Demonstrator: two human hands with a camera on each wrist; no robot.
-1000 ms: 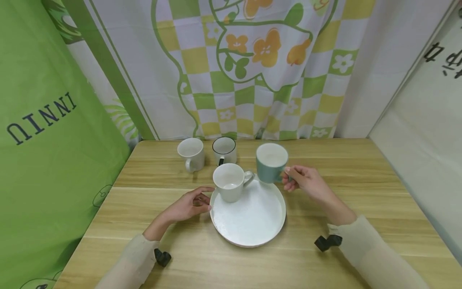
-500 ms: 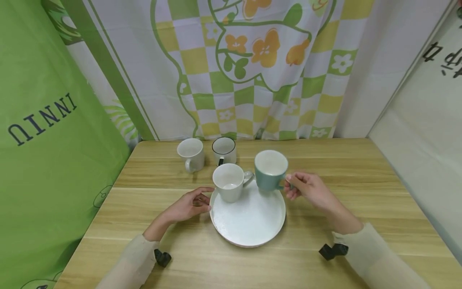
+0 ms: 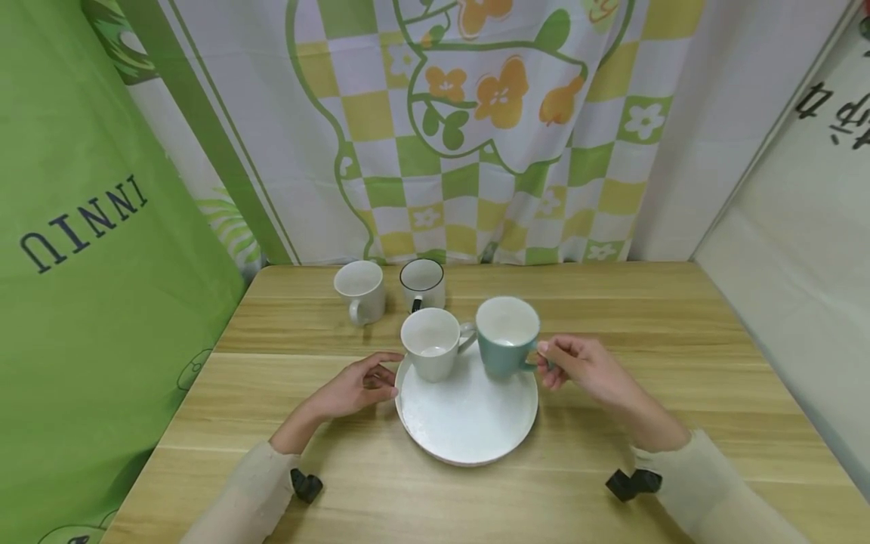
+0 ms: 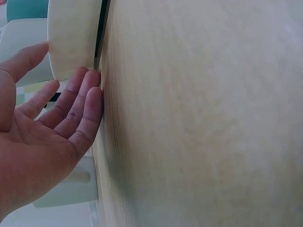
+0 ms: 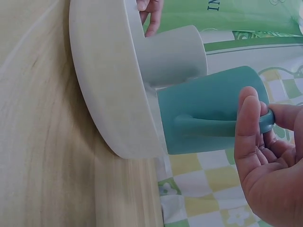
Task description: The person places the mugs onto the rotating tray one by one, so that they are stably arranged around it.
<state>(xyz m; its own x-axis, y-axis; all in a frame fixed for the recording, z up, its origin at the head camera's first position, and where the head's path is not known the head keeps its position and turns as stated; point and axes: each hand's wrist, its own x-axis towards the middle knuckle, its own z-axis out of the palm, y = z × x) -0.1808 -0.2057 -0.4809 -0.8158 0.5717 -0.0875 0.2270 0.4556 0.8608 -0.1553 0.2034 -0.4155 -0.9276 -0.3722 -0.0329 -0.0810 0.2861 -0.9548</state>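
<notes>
My right hand [image 3: 578,365] pinches the handle of a teal mug [image 5: 213,109] with a white inside. The mug is upright over the back right of a round white tray [image 3: 469,423]; whether its base touches the tray I cannot tell. On the tray's back left stands a pale grey mug [image 3: 431,346], its handle pointing right toward the teal one. My left hand [image 3: 356,385] is at the tray's left edge with fingers loosely spread. In the left wrist view its fingertips [image 4: 92,97] are at the tray's outer wall [image 4: 73,42].
Behind the tray, a white mug with a dark rim [image 3: 423,283] and a light grey mug [image 3: 360,291] stand on the wooden table [image 3: 646,317]. A patterned curtain [image 3: 503,151] hangs along the table's back edge, and green cloth [image 3: 102,302] along its left.
My right hand has brought the teal mug toward me and lower, farther over the tray. The left hand, the tray and the other mugs have stayed in place.
</notes>
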